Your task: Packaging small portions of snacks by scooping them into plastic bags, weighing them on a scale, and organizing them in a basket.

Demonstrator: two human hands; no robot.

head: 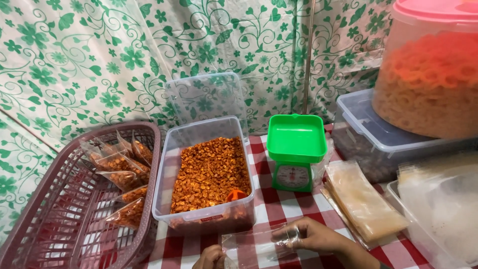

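Both my hands hold a small clear plastic bag [254, 245] low in the view, just in front of a clear tub [201, 129] filled with orange-brown snack pieces. My right hand [311, 236] pinches the bag's right edge with thumb and fingers. Only the knuckles of my left hand [209, 257] show at the bottom edge, gripping the bag's left side. A small orange scoop [235, 195] lies in the snack near the tub's front right corner.
A maroon basket [59, 199] on the left holds several filled snack bags. A green kitchen scale [296, 149] stands behind my right hand. A stack of empty bags [361, 199], a lidded tub [378, 139] and a big jar of ring snacks [430, 74] sit at right.
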